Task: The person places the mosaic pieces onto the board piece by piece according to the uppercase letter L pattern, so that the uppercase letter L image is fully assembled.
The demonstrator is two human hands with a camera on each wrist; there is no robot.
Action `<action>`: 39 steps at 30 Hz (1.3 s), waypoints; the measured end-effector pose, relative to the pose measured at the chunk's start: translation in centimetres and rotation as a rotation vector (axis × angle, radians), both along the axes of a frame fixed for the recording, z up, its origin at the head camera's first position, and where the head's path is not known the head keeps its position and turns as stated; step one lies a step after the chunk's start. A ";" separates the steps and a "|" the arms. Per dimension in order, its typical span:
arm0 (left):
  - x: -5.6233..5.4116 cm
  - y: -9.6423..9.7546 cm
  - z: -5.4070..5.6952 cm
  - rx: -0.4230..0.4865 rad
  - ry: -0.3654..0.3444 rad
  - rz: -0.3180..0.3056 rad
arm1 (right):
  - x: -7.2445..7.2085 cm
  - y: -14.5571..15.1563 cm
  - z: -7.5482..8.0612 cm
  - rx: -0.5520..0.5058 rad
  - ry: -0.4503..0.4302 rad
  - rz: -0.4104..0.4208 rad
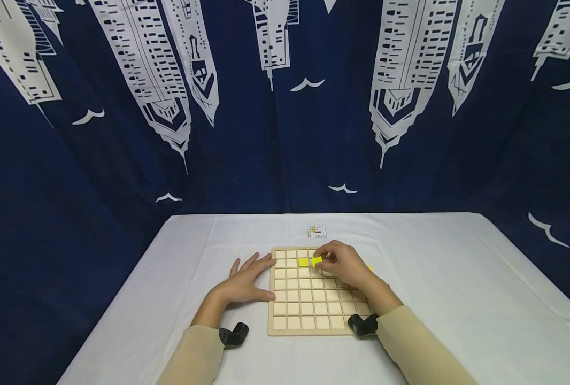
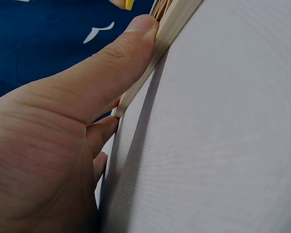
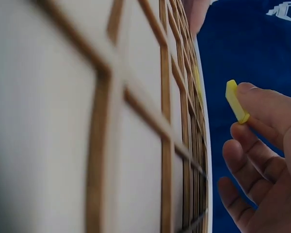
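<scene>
A wooden grid board (image 1: 309, 332) with raised dividers and pale square cells lies on the white table. My left hand (image 1: 243, 283) is at its left side, fingers spread and thumb (image 2: 131, 46) touching the wooden edge. Over the upper part of the board, my right hand (image 1: 345, 264) pinches a small yellow square tile (image 3: 236, 102) between thumb and fingertip. The right wrist view shows that tile tilted and held apart from the grid. Just left of it, another yellow tile (image 1: 303, 262) sits in a cell. The right hand and forearm hide some cells on the right.
Behind the board lies a small printed grid card (image 1: 316, 231) with coloured marks. A bit of yellow (image 1: 369, 268) shows past the right wrist, mostly hidden. Black devices (image 1: 234, 335) are on both wrists. A dark blue patterned curtain (image 1: 275, 139) hangs behind the table.
</scene>
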State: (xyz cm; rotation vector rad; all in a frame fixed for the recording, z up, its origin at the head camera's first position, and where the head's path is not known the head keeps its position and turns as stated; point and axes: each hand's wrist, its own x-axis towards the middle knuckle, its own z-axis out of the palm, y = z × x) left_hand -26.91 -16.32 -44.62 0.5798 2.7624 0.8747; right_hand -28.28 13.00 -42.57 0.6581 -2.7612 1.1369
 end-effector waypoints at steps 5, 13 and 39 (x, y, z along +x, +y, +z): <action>0.0 0.0 0.0 -0.004 0.000 -0.001 | 0.0 -0.9 -0.2 0.019 -0.004 0.007; -0.1 0.0 0.0 -0.013 -0.004 0.004 | 0.2 -1.6 -0.2 0.065 -0.046 -0.015; -0.4 0.0 -0.4 -0.027 0.006 0.007 | 0.2 -2.1 -0.4 0.085 -0.088 0.095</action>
